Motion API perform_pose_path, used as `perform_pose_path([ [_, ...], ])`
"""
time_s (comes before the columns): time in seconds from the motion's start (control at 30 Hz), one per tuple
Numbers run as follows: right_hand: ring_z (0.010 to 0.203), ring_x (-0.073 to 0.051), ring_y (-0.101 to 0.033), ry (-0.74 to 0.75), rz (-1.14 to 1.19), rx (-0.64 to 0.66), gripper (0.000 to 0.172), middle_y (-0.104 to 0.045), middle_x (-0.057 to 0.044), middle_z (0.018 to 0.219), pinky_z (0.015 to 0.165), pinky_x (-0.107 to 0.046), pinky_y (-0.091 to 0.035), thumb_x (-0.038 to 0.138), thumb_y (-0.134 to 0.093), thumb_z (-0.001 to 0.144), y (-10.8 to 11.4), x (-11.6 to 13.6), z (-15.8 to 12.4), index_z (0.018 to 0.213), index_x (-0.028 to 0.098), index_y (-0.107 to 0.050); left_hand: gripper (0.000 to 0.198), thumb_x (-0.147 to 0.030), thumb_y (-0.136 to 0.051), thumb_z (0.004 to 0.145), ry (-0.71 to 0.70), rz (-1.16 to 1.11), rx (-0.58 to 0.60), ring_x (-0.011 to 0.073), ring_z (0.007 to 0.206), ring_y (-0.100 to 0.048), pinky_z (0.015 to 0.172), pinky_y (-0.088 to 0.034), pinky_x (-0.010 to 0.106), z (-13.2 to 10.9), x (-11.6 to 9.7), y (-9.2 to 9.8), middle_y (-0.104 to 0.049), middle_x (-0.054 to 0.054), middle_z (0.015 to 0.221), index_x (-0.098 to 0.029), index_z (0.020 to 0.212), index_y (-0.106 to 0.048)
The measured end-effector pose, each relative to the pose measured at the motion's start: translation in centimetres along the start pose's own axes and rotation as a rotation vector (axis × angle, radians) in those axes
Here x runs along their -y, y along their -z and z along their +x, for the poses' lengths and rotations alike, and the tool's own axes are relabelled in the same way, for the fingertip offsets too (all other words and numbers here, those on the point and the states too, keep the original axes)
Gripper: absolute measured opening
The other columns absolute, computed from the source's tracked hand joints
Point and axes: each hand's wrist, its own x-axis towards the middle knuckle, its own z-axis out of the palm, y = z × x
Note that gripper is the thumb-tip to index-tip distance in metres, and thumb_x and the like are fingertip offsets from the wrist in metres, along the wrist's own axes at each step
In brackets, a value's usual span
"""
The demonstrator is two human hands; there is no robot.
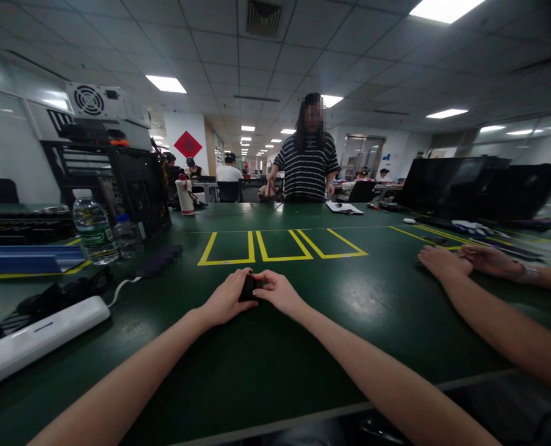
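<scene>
A small black object [247,288] is held between my two hands over the green table [275,365]; its kind is not clear, as my fingers cover much of it. My left hand [226,297] is closed around its left side, thumb below and fingers on top. From the right, my right hand [278,291] pinches it with thumb and fingertips. Just beyond my hands, yellow tape outlines [282,257] mark several sections on the tabletop.
On the left are a white power strip [43,337], black cables, water bottles [94,229] and a computer case [136,186]. At right, another person's hands [447,260] work near dark monitors [452,186]. A person in a striped top [308,164] stands across the table, by a clipboard [345,208].
</scene>
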Motion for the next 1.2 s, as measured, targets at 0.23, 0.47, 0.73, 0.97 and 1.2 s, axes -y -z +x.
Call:
perform_pose_path([
  [0.23,0.085,-0.014,-0.057,-0.002,0.078,0.000,0.025,-0.059,-0.004,0.093,0.080,-0.032,-0.044,0.026,-0.056,0.070,0.0,-0.4,0.5,0.092,0.015,-0.055,0.064,-0.039,-0.060,0.067,0.021,0.009,-0.012,0.0259,0.105,-0.045,0.087,-0.038,0.041,-0.3,0.0,0.2,-0.043,0.009,0.116,-0.021,0.120,-0.029],
  [0.47,0.086,-0.015,-0.056,-0.029,-0.064,-0.019,0.030,-0.056,-0.006,0.101,0.078,-0.032,-0.045,0.026,-0.053,0.074,-0.3,-0.1,0.2,0.103,0.016,-0.050,0.066,-0.039,-0.061,0.066,-0.008,0.031,-0.017,0.0254,0.104,-0.044,0.086,-0.038,0.040,-0.3,0.4,0.0,-0.043,0.010,0.115,-0.019,0.119,-0.029],
  [0.73,0.091,-0.014,-0.055,0.101,-0.103,0.008,0.025,-0.056,-0.002,0.098,0.084,-0.031,-0.043,0.022,-0.053,0.073,-0.4,-0.3,-0.4,0.098,0.018,-0.051,0.064,-0.036,-0.061,0.067,-0.005,0.017,-0.020,0.0254,0.105,-0.043,0.087,-0.037,0.041,-0.5,0.3,-0.2,-0.042,0.009,0.117,-0.021,0.119,-0.029],
  [0.97,0.090,-0.013,-0.055,0.110,-0.008,0.034,0.025,-0.055,-0.002,0.096,0.083,-0.029,-0.043,0.023,-0.055,0.071,-0.6,-0.2,-0.5,0.095,0.017,-0.050,0.065,-0.037,-0.062,0.066,-0.013,0.035,-0.029,0.0262,0.104,-0.044,0.087,-0.037,0.041,-0.6,0.4,-0.1,-0.042,0.010,0.115,-0.019,0.119,-0.029],
  [1.2,0.086,-0.014,-0.055,0.063,0.067,-0.049,0.024,-0.057,-0.003,0.089,0.080,-0.032,-0.043,0.027,-0.055,0.071,-0.9,-1.3,0.6,0.092,0.016,-0.050,0.068,-0.037,-0.064,0.064,-0.028,0.076,-0.053,0.0263,0.103,-0.044,0.086,-0.039,0.043,-0.5,0.7,-0.5,-0.043,0.010,0.115,-0.018,0.118,-0.029],
])
